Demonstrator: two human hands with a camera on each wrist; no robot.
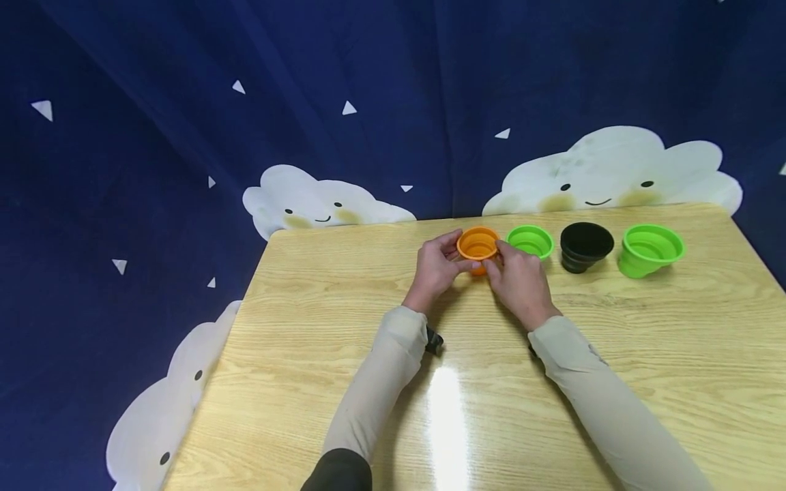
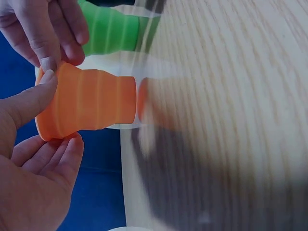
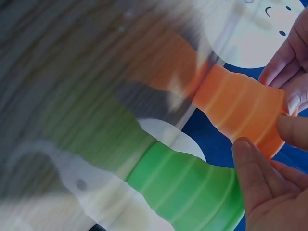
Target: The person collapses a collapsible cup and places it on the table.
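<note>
An orange collapsible cup (image 1: 478, 244) with ringed, stepped sides stands upright between both hands at the back of the wooden table. My left hand (image 1: 437, 266) grips its rim from the left, thumb in front and fingers around the far side. From the right, my right hand (image 1: 522, 281) pinches the same rim between thumb and fingers. In the left wrist view the cup's base (image 2: 129, 100) is close over the tabletop, beside its reflection. Just right of it is a green collapsible cup (image 3: 192, 187), partly hidden by my right hand in the head view.
Farther right along the back stand a black collapsible cup (image 1: 586, 247) and another green cup (image 1: 652, 251), both upright. A dark blue curtain (image 1: 381, 82) with white clouds and triangles hangs behind the table (image 1: 295, 354). Light glares off the tabletop near the front.
</note>
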